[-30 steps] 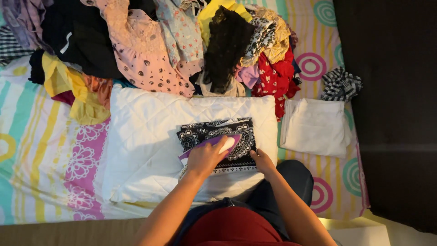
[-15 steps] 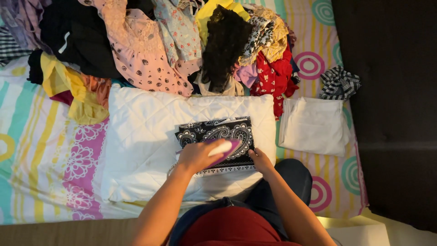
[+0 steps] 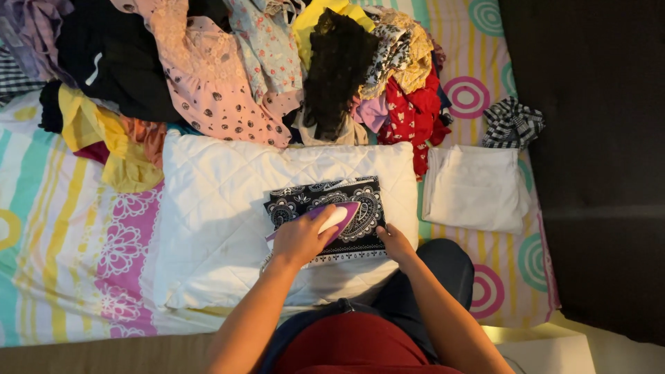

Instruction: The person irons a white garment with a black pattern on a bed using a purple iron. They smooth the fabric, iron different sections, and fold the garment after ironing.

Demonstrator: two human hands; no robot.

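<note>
A folded black cloth with white paisley print point(image 3: 305, 199) lies on a white quilted pillow point(image 3: 222, 208). My left hand point(image 3: 301, 239) grips the handle of a purple and white clothes iron point(image 3: 337, 220), which rests flat on the cloth. Fingers of my right hand point(image 3: 395, 242) press down on the cloth's near right corner, just right of the iron.
A pile of mixed clothes point(image 3: 228, 69) fills the far side of the striped bedsheet point(image 3: 62, 256). A folded white cloth point(image 3: 474, 187) lies to the right of the pillow, with a checked black and white piece point(image 3: 512, 123) behind it. A dark floor point(image 3: 596, 173) lies beyond the right edge.
The iron has slid a little to the left and back across the patterned cloth. My right hand has stayed at the cloth's corner.
</note>
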